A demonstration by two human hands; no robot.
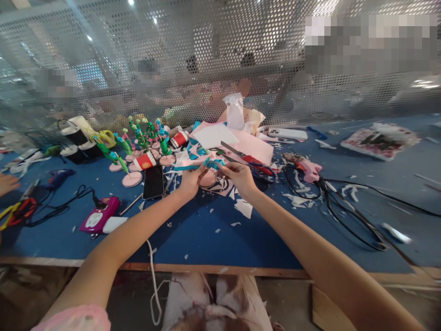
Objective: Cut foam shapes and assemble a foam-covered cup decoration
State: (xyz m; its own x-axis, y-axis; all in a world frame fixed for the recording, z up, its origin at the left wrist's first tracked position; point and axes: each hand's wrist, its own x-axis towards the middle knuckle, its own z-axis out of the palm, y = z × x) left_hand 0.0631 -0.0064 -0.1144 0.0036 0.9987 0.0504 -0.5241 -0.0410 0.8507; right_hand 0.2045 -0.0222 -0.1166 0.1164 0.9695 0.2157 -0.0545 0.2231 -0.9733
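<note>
Near the middle of the table, my left hand and my right hand meet with closed fingertips on a teal strip. The strip looks like paper or foam, and one end juts out left past my left hand. Just below the fingertips is a pink round disc, partly hidden. A pair of scissors with red and blue handles lies beyond my right hand, its blades over pink sheets. A white sheet lies behind the strip. Paper scraps surround both hands.
Several green craft plants on pink discs stand left, near a black phone and a purple power socket. A pink glue gun with black cables lies right. A perforated metal screen rises behind. Another person's hand is far left.
</note>
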